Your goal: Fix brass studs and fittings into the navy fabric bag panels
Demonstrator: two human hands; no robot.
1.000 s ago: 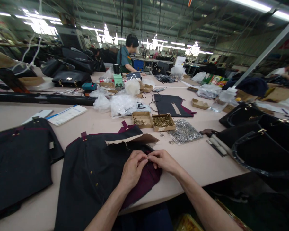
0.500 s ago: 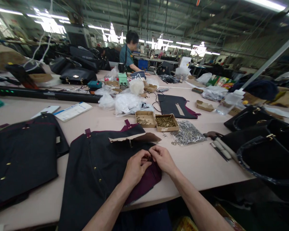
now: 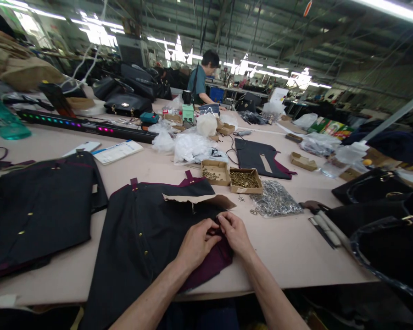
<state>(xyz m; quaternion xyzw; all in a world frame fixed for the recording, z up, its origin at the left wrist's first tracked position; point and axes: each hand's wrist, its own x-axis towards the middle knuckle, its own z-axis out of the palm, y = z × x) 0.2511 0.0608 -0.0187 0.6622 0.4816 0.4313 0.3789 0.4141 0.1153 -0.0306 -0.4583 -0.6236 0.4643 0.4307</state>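
Observation:
A dark fabric bag panel (image 3: 127, 256) with burgundy lining (image 3: 209, 270) lies before me, small brass studs along its left part. At its right edge my left hand (image 3: 198, 243) has thumb and fingers closed on the cloth. My right hand (image 3: 234, 233) pinches the same edge, its fingertips against the left ones. Whatever small part sits between the fingertips is hidden. Just beyond the hands, a piece of brown paper (image 3: 189, 198) stands up from the panel. Farther off are two cardboard trays of small brass fittings, the left tray (image 3: 216, 181) and the fuller right tray (image 3: 246, 189).
A clear bag of metal rings (image 3: 278, 199) lies right of the trays. Another dark panel (image 3: 55, 206) rests at left, and black handbags (image 3: 382, 229) crowd the right. Plastic bags (image 3: 191, 146) and a light bar (image 3: 89, 128) lie farther back. A co-worker (image 3: 201, 80) stands beyond.
The view has shifted left, so the table's contents appear farther right. Both hands stay at the panel's edge, with the fingers slightly rearranged and the small burgundy piece between them now covered.

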